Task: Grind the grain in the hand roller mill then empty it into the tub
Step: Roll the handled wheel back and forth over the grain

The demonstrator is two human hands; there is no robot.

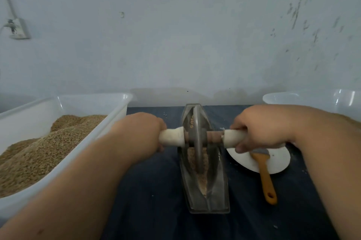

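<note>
The mill [214, 190] stands in the middle of the desk [312, 210], on a dark blue cloth [152, 190]. It is a long metal trough with pointed ends, and it lies lengthwise, pointing away from the person. A thin metal wheel [198, 142] stands upright in the trough, and a rod [214, 136] goes through its centre to both sides. Both ends of the rod are wrapped in white material. The left hand [142, 132] has its fingers curled around the left white end, and the right hand [259, 128] grips the right white end in the same way, with the thumb under it. The grain [203, 179] lies along the bottom of the trough, pale and partly crushed on the near side of the wheel, and a few whole kernels are seen on the far side. At the left, a white left tub [93, 97] stands beside the mill and holds a big heap of brown grain. At the far right, a right tub [293, 98] stands against the wall [175, 34]; the right arm hides most of it. Just right of the mill lies a white plate [279, 163], partly under the right hand. A brush [266, 179] with an orange handle rests with its head on the plate, and the handle reaches onto the cloth. A socket [17, 28] is on the wall at the upper left.
</note>
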